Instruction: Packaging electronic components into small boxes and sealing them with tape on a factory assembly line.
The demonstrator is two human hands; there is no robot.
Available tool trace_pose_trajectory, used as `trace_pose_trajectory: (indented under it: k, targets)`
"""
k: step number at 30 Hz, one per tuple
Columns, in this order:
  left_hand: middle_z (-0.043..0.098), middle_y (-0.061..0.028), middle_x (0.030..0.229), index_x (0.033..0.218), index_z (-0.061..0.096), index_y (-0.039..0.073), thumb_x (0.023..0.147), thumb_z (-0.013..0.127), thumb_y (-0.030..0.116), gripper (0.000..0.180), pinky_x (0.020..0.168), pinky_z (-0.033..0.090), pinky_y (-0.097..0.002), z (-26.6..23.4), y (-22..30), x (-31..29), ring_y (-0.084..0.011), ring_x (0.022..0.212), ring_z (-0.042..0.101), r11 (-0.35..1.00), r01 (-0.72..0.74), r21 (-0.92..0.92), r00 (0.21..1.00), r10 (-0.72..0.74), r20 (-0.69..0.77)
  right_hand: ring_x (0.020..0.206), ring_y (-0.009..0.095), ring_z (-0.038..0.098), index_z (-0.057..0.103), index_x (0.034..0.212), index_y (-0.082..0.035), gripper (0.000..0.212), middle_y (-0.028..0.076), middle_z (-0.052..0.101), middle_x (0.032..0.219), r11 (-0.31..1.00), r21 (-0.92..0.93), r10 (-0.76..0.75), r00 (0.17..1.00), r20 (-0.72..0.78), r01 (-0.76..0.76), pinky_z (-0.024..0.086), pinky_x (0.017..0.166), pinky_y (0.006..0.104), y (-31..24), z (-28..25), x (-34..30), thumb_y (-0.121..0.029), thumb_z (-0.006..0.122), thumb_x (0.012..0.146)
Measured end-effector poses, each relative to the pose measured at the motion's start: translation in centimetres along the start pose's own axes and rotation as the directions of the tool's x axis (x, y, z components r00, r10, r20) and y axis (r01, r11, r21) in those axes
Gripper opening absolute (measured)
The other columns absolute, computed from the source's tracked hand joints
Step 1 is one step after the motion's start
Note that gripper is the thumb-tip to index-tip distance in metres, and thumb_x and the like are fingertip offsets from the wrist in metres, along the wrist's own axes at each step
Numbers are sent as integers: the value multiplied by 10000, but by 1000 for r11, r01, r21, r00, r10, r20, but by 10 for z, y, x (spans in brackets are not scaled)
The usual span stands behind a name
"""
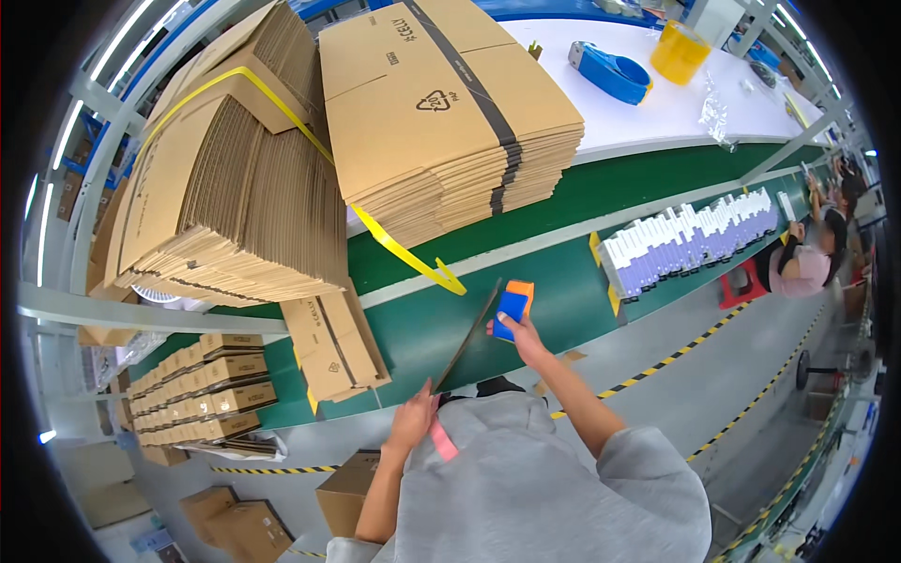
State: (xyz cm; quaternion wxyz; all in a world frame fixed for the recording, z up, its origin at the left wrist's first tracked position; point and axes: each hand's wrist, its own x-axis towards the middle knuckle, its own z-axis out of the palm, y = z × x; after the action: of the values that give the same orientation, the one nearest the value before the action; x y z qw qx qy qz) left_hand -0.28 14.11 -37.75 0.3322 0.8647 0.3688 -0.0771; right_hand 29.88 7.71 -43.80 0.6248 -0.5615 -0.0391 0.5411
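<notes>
My left hand [413, 418] grips the near end of a flat cardboard sheet [466, 336]. The sheet stands on edge over the green belt [413, 328], so I see it as a thin dark strip. My right hand [522, 336] is closed on a small blue and orange hand tool [513, 305], which it holds against the far side of the sheet near its top end. A pink band [442, 439] hangs by my left wrist. My grey sleeves and torso fill the lower middle of the view.
Two tall stacks of flat cartons [225, 188] [441, 113] stand beyond the belt, with a yellow strap [413, 258] trailing between them. A blue tape dispenser [610, 70] and a yellow roll [678, 52] lie on a white table. Rows of white and purple boxes [685, 239] and a seated person [802, 263] are at right.
</notes>
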Motion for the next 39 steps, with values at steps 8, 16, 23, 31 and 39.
trace_pose_trajectory:
  k: [8, 16, 23, 31, 39]
  targets:
    - [587, -211, 1306, 1418, 467, 47, 980, 557, 294, 511, 963, 480, -404, -11, 2, 18, -389, 1164, 584, 955, -155, -254, 982, 176, 65, 856, 151, 638, 620, 1045, -13, 386, 63, 669, 923, 888, -432, -253, 952, -171, 158, 486, 851, 308, 5, 11, 32, -336, 734, 866]
    - [573, -181, 1347, 1415, 482, 2, 886, 733, 347, 679, 1047, 439, -355, 16, -53, 34, -222, 1248, 540, 466, 278, -840, 935, 67, 347, 1023, 172, 604, 516, 1258, -20, 520, 69, 614, 1121, 910, -374, -231, 968, -100, 178, 456, 954, 327, -13, -1, 13, -292, 729, 869]
    - [693, -173, 1137, 1208, 635, -39, 946, 638, 362, 479, 924, 502, -348, 16, -47, 33, -254, 1062, 657, 630, 170, -758, 970, 27, 240, 1117, 186, 562, 448, 1358, -2, 604, 94, 577, 1222, 917, -344, -254, 961, -108, 203, 440, 980, 346, -9, -17, 6, -263, 711, 881]
    - [617, -267, 714, 756, 599, -21, 1027, 426, 252, 422, 647, 478, -575, 7, -18, 42, -449, 684, 630, 968, 156, -194, 897, -221, -382, 970, 201, 631, 568, 1211, 31, 445, 102, 657, 1044, 721, -675, -246, 969, -38, 157, 497, 879, 348, -34, -29, 11, -118, 644, 798]
    - [605, -343, 1054, 1348, 475, -54, 1013, 452, 198, 420, 808, 550, -456, 17, 20, 112, -408, 974, 650, 925, 371, 77, 827, -291, -481, 778, 305, 660, 562, 1084, 28, 466, 137, 650, 833, -16, -990, -95, 986, 140, 139, 513, 732, 392, -21, 6, -38, -335, 681, 817]
